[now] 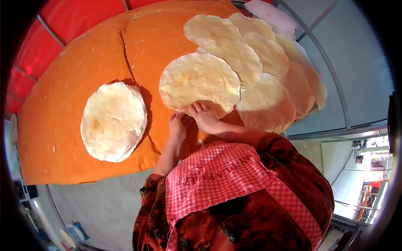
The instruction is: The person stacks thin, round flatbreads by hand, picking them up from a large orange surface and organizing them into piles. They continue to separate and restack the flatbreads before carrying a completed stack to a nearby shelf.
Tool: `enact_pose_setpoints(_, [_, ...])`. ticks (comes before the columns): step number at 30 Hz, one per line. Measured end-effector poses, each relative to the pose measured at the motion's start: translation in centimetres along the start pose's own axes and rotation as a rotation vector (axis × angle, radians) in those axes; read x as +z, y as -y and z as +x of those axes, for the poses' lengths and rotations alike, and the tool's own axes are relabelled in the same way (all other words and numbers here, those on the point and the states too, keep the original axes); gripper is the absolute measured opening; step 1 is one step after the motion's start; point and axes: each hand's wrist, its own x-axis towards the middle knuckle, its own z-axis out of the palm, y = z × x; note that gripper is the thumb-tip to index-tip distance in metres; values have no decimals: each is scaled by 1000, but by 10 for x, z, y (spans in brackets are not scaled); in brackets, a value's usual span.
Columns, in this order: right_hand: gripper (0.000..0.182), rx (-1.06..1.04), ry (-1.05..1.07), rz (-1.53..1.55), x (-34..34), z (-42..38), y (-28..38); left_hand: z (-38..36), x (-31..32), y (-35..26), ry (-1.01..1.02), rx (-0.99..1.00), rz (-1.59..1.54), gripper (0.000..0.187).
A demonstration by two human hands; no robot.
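A large thin round flatbread (197,77) lies in front of me, its near edge bent inward and partly lifted. My right hand (204,118) grips that near edge, fingers curled over it. Close beside it, my left hand (180,124) is closed at the same edge, its fingertips partly hidden under the bread. To the left sits a thick round stack of flatbreads (114,121), apart from both hands. On the right, several thin flatbreads (266,102) overlap one another, and the held one touches their edge.
An orange cloth (79,75) with creases and flour specks covers the broad table. A pale bundle (274,16) rests at the far right corner. Red sheeting (83,21) hangs behind the table, and a grey framed panel (356,62) stands along the right.
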Motion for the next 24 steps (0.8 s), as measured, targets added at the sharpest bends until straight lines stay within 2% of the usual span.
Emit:
enact_pose_setpoints(1, [42,30,74,31,-4,5,-6,2,0,-1,28,0,-19,14])
enact_pose_setpoints(2, [24,101,202,72,-15,25,-15,4,-3,-2,52,-2,-37,14])
enact_pose_setpoints(3, [12,29,104,172,-19,40,-27,5,-8,-2,72,-5,-54,13])
enact_pose_setpoints(6, [18,-123,150,104,-149,66,-11,12,-31,-8,-66,154,-92,32])
enact_pose_setpoints(7, [21,-154,124,104,-193,69,-4,7,-28,-17,-131,258,21,44])
enact_pose_setpoints(9, [26,35,375,404,-284,74,4,-14,-15,-46,-265,466,250,70])
enact_pose_setpoints(11, [30,-90,359,321,-324,91,-21,-24,-16,-72,-140,667,293,97])
enact_pose_setpoints(12, [32,-107,397,362,-348,100,-27,-32,-12,-86,-66,730,310,97])
enact_pose_setpoints(13, [34,-124,433,401,-366,107,-30,-44,-3,-99,29,745,282,96])
enact_pose_setpoints(15, [34,57,473,711,-376,116,-32,-54,-2,-111,312,644,250,76])
enact_pose_setpoints(16, [35,-18,446,538,-376,130,-35,-53,-7,-104,319,528,203,65])
enact_pose_setpoints(18, [37,-178,364,354,-331,168,-69,-45,-19,-82,338,294,107,45])
enact_pose_setpoints(19, [40,-201,195,72,-305,174,-78,-65,12,-73,189,294,42,19])
enact_pose_setpoints(21, [47,-229,-131,-489,-239,174,-97,-33,-27,-34,89,175,46,13])
enact_pose_setpoints(23, [39,-218,-372,-31,-144,148,-135,-5,-61,11,-146,177,74,7])
enact_pose_setpoints(24, [37,90,-54,156,-139,109,-115,-4,-68,13,-51,129,67,15])
